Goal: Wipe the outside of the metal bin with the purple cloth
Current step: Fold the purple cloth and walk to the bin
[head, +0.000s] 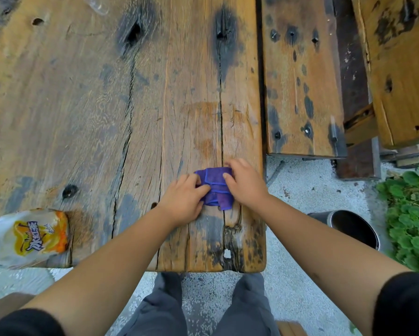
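A folded purple cloth (215, 184) lies on the weathered wooden table (106, 105) near its front right corner. My left hand (183, 198) presses on the cloth's left side, with its fingers on the fabric. Across from it, my right hand (243, 181) covers the cloth's right side, fingers curled over the top edge. The metal bin (349, 226) stands on the ground to the right of the table, partly hidden behind my right forearm. It is a dark cylinder with its open mouth facing up.
A plastic bottle (29, 236) with an orange label lies at the table's front left edge. A wooden bench (303, 81) runs along the table's right side. Green plants (412, 214) grow on the gravel ground at the far right. My legs are under the table's front edge.
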